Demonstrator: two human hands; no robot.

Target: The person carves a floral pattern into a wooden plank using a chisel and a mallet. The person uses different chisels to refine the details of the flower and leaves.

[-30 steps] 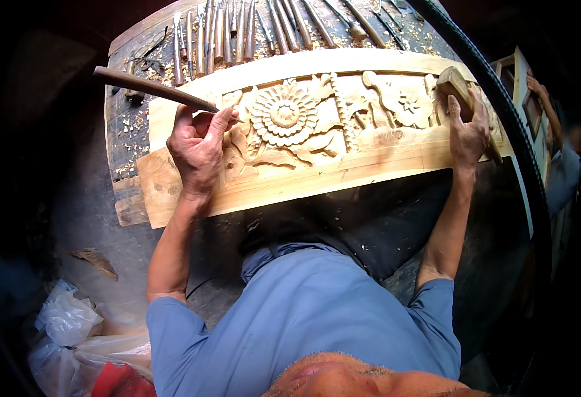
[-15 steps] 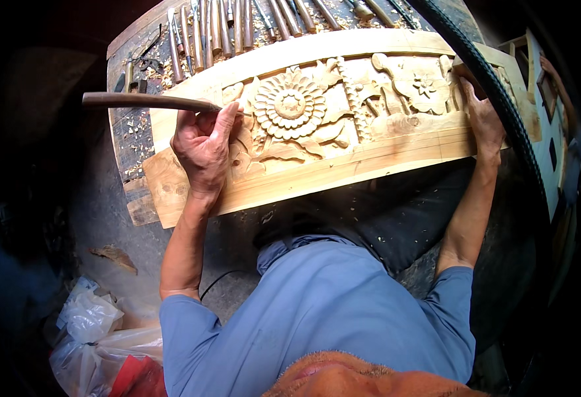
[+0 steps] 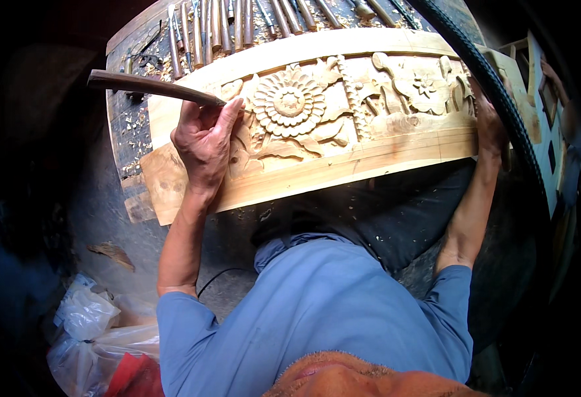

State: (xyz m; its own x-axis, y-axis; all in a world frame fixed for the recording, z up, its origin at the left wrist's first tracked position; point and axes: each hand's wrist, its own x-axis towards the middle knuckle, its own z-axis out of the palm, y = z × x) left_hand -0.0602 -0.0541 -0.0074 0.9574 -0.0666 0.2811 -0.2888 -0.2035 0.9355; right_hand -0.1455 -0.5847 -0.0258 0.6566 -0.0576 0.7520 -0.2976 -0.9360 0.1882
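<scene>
A long pale wooden panel (image 3: 343, 169) lies slanted across the workbench, carved with a round many-petalled flower, leaves and a smaller blossom. My left hand (image 3: 206, 142) is closed on a carving chisel (image 3: 151, 87) with a dark wooden handle. The handle points up to the left, and the thin blade reaches down to the carving just left of the large flower. At the panel's right end is my right hand (image 3: 492, 126), close to the carved border. A black braided cable passes in front of it and its fingers are mostly hidden, so I cannot make out its grip.
Several wooden-handled chisels (image 3: 247, 26) lie in a row along the far side of the workbench (image 3: 128, 142), among shavings. The black braided cable (image 3: 495, 79) hangs across the right. A clear plastic bag (image 3: 92, 324) sits on the floor at lower left, near a wood scrap (image 3: 112, 253).
My right hand has shifted slightly right and lower, turning behind the cable. The chisel's handle end has tipped upward a little in my left hand, its blade still by the flower.
</scene>
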